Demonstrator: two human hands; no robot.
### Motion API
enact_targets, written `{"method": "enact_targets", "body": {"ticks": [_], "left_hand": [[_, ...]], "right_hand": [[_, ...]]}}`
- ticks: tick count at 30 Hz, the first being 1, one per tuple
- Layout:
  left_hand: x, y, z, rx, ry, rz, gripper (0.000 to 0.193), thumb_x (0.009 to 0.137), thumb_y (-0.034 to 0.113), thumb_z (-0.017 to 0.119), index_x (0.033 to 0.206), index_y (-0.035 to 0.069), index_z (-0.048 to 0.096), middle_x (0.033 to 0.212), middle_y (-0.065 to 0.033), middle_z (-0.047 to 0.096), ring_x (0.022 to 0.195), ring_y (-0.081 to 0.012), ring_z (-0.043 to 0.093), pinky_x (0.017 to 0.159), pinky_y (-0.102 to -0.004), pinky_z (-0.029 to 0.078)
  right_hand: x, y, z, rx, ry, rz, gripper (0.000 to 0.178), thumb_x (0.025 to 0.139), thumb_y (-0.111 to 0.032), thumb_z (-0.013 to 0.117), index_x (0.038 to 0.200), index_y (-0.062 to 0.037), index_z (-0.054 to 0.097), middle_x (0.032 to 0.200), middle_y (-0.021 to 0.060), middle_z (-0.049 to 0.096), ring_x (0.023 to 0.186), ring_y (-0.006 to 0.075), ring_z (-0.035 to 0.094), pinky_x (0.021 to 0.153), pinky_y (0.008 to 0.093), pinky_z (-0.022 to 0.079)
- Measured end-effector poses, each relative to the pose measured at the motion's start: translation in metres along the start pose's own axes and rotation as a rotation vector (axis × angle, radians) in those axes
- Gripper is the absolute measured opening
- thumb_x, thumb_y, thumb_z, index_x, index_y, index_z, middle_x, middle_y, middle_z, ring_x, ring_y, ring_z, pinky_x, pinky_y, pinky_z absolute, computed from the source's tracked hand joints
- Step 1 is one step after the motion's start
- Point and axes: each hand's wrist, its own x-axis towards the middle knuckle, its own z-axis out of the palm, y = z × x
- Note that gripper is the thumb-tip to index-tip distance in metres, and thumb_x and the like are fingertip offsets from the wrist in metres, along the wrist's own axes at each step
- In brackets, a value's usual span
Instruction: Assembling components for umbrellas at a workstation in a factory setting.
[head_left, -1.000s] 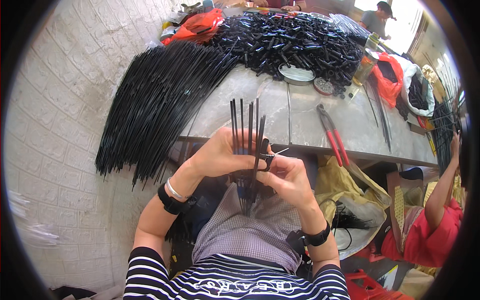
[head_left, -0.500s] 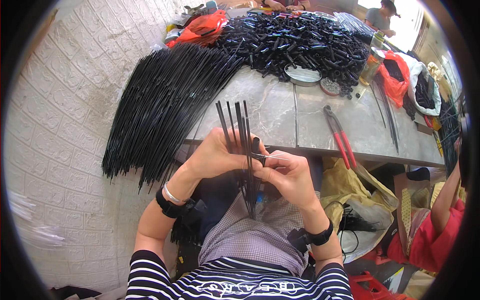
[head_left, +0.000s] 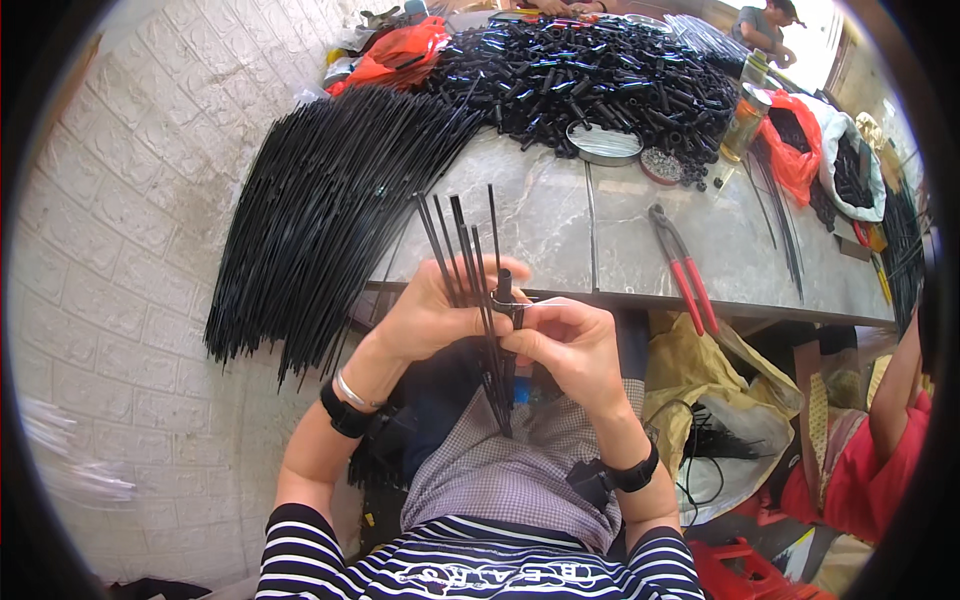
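Observation:
Several thin black rods (head_left: 440, 238) fan upward from my left hand (head_left: 410, 318), whose fingers are closed around them. Their lower ends come together over my checked apron (head_left: 460, 470). Among the rods stands a short black tube (head_left: 504, 284), upright and level with my fingertips. A thin silvery wire (head_left: 541, 301) curves past the tube and sticks out to the right. My right hand (head_left: 572, 348) is closed in a pinch on this wire, close beside the tube. The fingers partly hide where wire, rods and tube meet.
A grey table (head_left: 540, 215) carries a large bundle of black rods (head_left: 330, 220), a heap of black tubes (head_left: 590, 80), a round tin (head_left: 605, 148) of thin pins and red-handled pliers (head_left: 685, 270). A person in red (head_left: 890, 470) sits at the right; another (head_left: 765, 30) works far off.
The rods in my left hand have spread and tilted left, one standing apart on the right. The wire now curves around the tube's near side, and less of it shows beyond my right fingers.

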Motion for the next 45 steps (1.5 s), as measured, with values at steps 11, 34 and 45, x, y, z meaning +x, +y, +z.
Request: {"method": "enact_targets", "body": {"ticks": [11, 34, 45], "left_hand": [[-0.008, -0.012, 0.009, 0.127, 0.059, 0.068, 0.042, 0.087, -0.001, 0.065, 0.128, -0.004, 0.056, 0.107, -0.0123, 0.069, 0.097, -0.0138, 0.064, 0.087, -0.0289, 0.053], [-0.004, -0.023, 0.004, -0.010, -0.037, 0.061, 0.041, 0.096, 0.017, 0.059, 0.130, -0.004, 0.053, 0.113, -0.0120, 0.067, 0.103, -0.0159, 0.063, 0.092, -0.0301, 0.050], [-0.009, -0.029, 0.004, -0.210, -0.050, -0.005, 0.052, 0.095, 0.021, 0.061, 0.135, -0.007, 0.044, 0.116, -0.0153, 0.064, 0.111, -0.0231, 0.061, 0.097, -0.0344, 0.049]], "right_hand": [[0.002, -0.007, -0.014, -0.047, -0.079, -0.007, 0.009, 0.079, 0.000, 0.075, 0.085, 0.0023, 0.069, 0.076, 0.0046, 0.068, 0.066, 0.0058, 0.061, 0.058, 0.0195, 0.050], [0.004, -0.005, -0.014, -0.022, -0.009, 0.030, 0.016, 0.079, -0.003, 0.077, 0.089, 0.0031, 0.066, 0.079, 0.0060, 0.069, 0.069, 0.0088, 0.065, 0.061, 0.0212, 0.055], [0.011, 0.018, -0.012, 0.065, -0.005, -0.032, 0.032, 0.078, -0.008, 0.080, 0.096, -0.0029, 0.055, 0.091, 0.0043, 0.065, 0.085, 0.0101, 0.062, 0.077, 0.0248, 0.051]]}}
